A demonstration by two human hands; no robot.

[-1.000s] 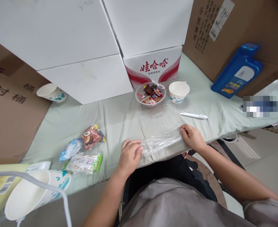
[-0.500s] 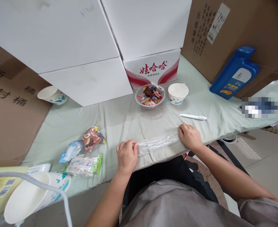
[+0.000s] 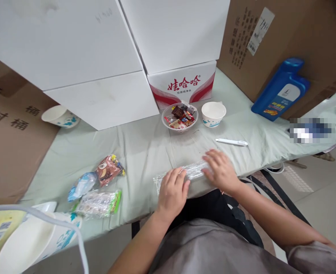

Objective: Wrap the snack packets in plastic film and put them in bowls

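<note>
A strip of crumpled clear plastic film point(image 3: 195, 170) lies along the front edge of the cloth-covered table. My left hand point(image 3: 172, 192) rests on its left part, fingers stretched and thumb apart, while some film sticks out beyond the hand. At the film's right end is my right hand point(image 3: 221, 172), with its fingers spread; whether the palm presses on the film I cannot tell. Just beyond the right hand lies a slim white cutter or pen point(image 3: 231, 142). Several wrapped snacks lie to the left, among them a brown packet point(image 3: 108, 170) and a clear green-ended packet point(image 3: 99, 203).
At the back stand a bowl of wrapped sweets point(image 3: 179, 118), a paper bowl point(image 3: 213, 114) and white boxes point(image 3: 105, 106). A blue bottle point(image 3: 280, 91) leans on a carton at right. A grey cable point(image 3: 56, 221) crosses a paper tub point(image 3: 22, 243) at front left.
Both hands have loosened from the film's ends and moved inward along it. The left has slid right and the right has shifted left, its fingers now spread.
</note>
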